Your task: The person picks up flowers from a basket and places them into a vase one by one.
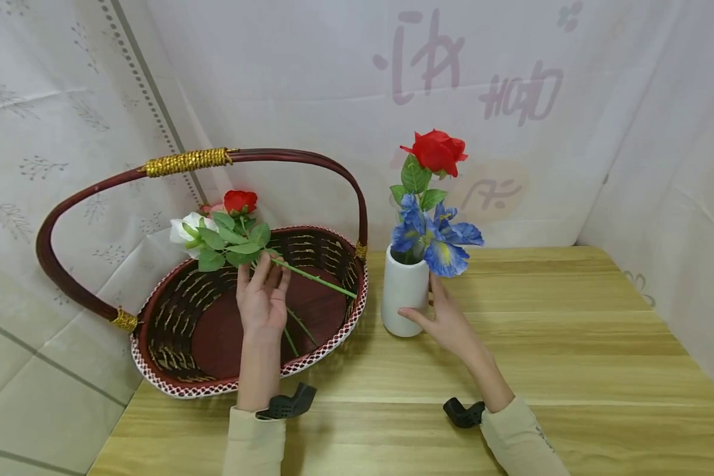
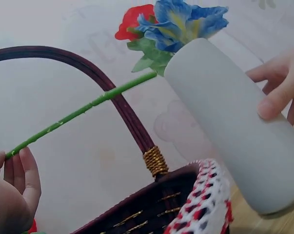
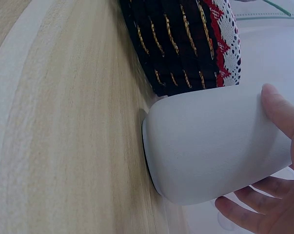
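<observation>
Left hand pinches a green stem above the basket, while right hand grips the white vase, upright on the table just beside the basket, containing a red rose and blue flower.

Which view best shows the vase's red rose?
The head view: the red rose stands unobstructed above the white vase. In the left wrist view, blue petals partly hide it; the right wrist view lacks it.
</observation>
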### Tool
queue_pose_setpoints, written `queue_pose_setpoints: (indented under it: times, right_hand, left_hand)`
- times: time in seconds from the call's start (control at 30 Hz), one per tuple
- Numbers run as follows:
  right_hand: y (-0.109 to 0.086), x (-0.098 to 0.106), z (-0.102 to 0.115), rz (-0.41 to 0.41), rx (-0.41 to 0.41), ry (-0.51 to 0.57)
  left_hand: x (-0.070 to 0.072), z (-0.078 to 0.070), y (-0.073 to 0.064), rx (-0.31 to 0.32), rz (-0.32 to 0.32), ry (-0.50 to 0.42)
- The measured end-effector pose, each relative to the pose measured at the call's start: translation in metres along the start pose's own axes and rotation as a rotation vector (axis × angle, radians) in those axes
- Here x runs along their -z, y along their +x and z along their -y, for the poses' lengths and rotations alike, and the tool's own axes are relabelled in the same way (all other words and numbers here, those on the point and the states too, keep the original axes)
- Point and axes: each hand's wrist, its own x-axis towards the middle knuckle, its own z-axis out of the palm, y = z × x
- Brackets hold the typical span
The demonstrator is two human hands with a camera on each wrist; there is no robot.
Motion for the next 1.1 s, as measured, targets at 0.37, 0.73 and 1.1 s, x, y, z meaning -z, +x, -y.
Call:
queue_pose_setpoints:
  times: [0.37, 0.73, 1.1]
  right_hand:
    - [0.002, 0.0, 0.001, -0.004, 0.004, -0.005]
    - [0.001, -0.001, 0.001, -0.006, 0.015, -0.003]
    - [0.0, 0.0, 0.001, 0.005, -0.011, -0.01]
  left_hand:
    - [-0.006, 0.006, -0.002, -0.03, 0.019, -0.074]
    - [-0.015, 0.013, -0.005, -0.058, -0.029, -0.058]
    - [-0.023, 0.026, -0.015, -0.202, -0.032, -0.014]
